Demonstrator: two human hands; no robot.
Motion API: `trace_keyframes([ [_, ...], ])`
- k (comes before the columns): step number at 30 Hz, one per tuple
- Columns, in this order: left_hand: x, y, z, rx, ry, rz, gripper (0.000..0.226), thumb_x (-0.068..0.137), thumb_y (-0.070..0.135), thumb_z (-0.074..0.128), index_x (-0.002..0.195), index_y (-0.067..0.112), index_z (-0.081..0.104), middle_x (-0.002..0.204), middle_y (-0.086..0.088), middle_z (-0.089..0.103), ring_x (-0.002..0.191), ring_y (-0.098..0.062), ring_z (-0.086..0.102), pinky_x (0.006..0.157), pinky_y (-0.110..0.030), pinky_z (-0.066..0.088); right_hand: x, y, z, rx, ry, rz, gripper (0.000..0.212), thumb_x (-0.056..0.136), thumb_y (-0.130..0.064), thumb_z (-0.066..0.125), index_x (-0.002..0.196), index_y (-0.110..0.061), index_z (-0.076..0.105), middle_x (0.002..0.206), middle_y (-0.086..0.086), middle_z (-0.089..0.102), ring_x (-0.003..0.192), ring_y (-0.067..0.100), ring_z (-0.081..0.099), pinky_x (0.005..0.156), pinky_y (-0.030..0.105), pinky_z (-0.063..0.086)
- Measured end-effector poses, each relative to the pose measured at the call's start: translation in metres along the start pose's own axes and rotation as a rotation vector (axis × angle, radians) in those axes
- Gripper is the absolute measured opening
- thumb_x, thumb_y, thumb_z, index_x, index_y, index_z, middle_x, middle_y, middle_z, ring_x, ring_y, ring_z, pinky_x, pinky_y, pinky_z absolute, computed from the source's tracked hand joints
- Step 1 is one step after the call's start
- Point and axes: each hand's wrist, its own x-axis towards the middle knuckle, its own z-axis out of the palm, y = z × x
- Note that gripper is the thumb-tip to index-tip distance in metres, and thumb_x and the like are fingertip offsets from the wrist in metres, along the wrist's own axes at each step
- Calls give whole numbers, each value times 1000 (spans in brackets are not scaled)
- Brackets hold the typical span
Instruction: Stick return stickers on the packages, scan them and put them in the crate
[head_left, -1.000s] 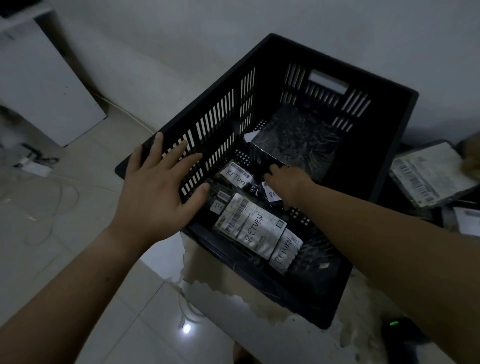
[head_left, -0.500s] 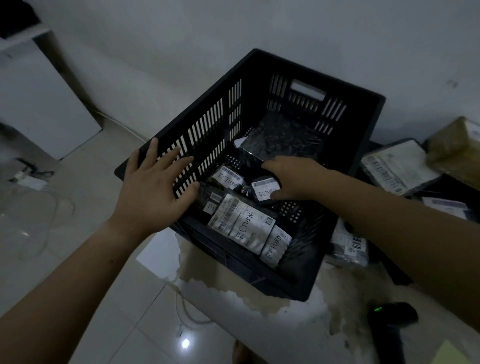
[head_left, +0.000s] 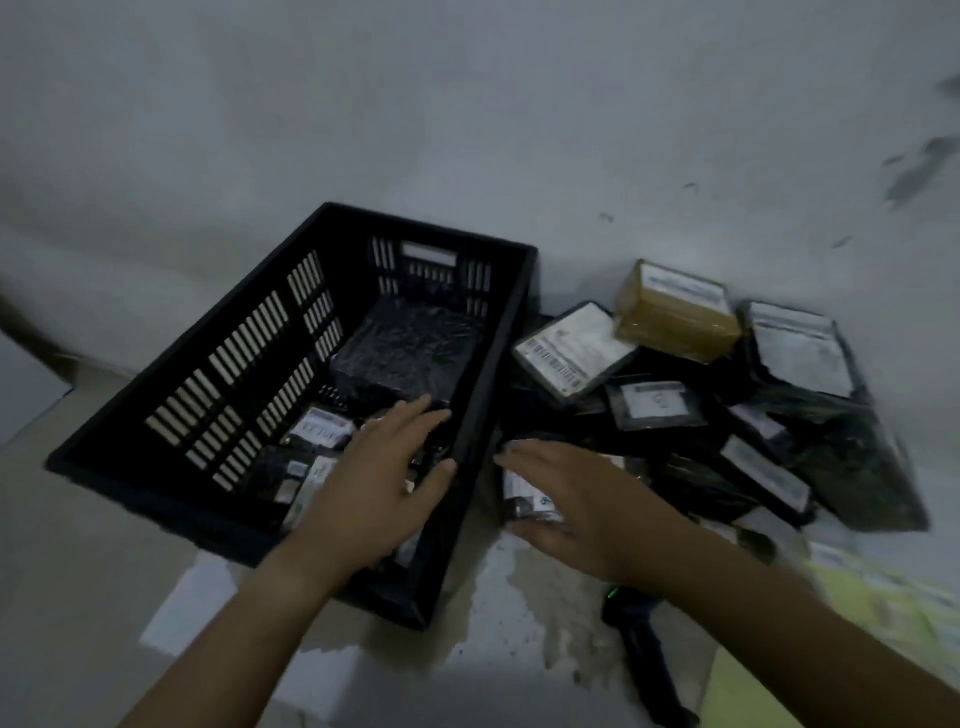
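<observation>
The black slotted crate (head_left: 498, 364) stands on the worn table top. A large black wrapped package (head_left: 410, 348) lies at its far end, and smaller packages with handwritten return labels (head_left: 322, 428) lie at its near end. My left hand (head_left: 374, 493) is spread over the crate's near right part with straight fingers, holding nothing. Just outside the crate's right wall, my right hand (head_left: 582, 509) hovers over a small black package with a white label (head_left: 524, 493). Its fingers are stretched out and its thumb is below the package. The frame is blurred, so contact is unclear.
A pile of packages lies right of the crate: a white-labelled flat one (head_left: 571, 353), a brown box (head_left: 675, 312) and several black bags (head_left: 805, 364). A black scanner (head_left: 639, 639) with a green light lies near my right forearm. Yellow-green sheets (head_left: 883, 597) lie at the right edge.
My right hand came out of the crate and moved right, over a small package beside it. My left hand left the crate's left wall and now spreads above its inside. The view swung right.
</observation>
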Motion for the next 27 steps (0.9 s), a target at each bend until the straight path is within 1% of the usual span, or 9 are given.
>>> trace_keyframes([
  [3, 24, 30, 26, 0, -19, 58, 58, 102, 54, 50, 156, 41, 34, 167, 24, 14, 154, -2, 15, 122, -32, 29, -46, 25, 10, 64, -91, 131, 70, 96, -52, 53, 156, -34, 20, 161, -12, 23, 145, 7, 27, 114, 22, 24],
  [7, 57, 48, 43, 93, -7, 147, 57, 103, 42, 55, 156, 30, 40, 170, 11, 17, 158, -12, 9, 124, -34, 24, -99, 59, 22, 295, -201, 334, 71, 90, -57, 59, 150, -48, 21, 153, -22, 34, 116, -1, 58, 99, 24, 48],
  [11, 73, 48, 57, 261, -8, 211, 59, 97, 52, 44, 150, 25, 49, 168, 2, 27, 158, -17, 9, 125, -47, 26, -133, 91, 39, 418, -263, 434, 84, 75, -75, 49, 149, -50, 19, 155, -26, 27, 139, 1, 34, 109, 20, 36],
  [13, 74, 45, 62, 351, -5, 217, 63, 94, 58, 38, 146, 26, 53, 167, 1, 30, 158, -14, 6, 124, -45, 24, -142, 103, 47, 495, -231, 463, 80, 78, -73, 52, 148, -49, 21, 153, -26, 30, 139, 0, 35, 108, 18, 35],
  [17, 74, 43, 67, 352, 47, 208, 58, 96, 56, 40, 142, 24, 55, 168, 0, 25, 158, -17, 9, 124, -48, 27, -137, 113, 47, 681, -199, 502, 65, 92, -47, 63, 146, -45, 27, 143, -23, 40, 131, 2, 41, 101, 17, 39],
  [19, 73, 42, 68, 322, 104, 162, 58, 99, 50, 43, 148, 21, 49, 170, -1, 21, 158, -16, 7, 125, -44, 24, -119, 115, 42, 758, -147, 513, 61, 94, -39, 63, 147, -38, 31, 138, -19, 46, 126, 2, 46, 95, 15, 43],
  [21, 73, 45, 68, 289, 118, 102, 64, 100, 48, 40, 156, 19, 39, 171, 2, 16, 156, -9, 2, 124, -36, 19, -89, 117, 38, 898, -55, 535, 59, 94, -32, 65, 146, -32, 38, 137, -11, 53, 124, 6, 53, 97, 23, 48],
  [25, 73, 47, 67, 260, 97, 88, 65, 101, 49, 34, 160, 22, 32, 172, 5, 11, 157, -6, -2, 120, -30, 17, -9, 113, 29, 1223, 90, 669, 57, 93, -36, 65, 144, -25, 42, 122, -7, 61, 110, 11, 62, 92, 30, 53],
  [27, 73, 48, 67, 239, 108, 92, 62, 102, 47, 36, 159, 21, 35, 172, 4, 13, 157, -7, 0, 120, -29, 17, 28, 110, 27, 1410, 119, 732, 65, 92, -39, 66, 147, -19, 38, 127, 0, 60, 110, 18, 63, 89, 33, 55],
])
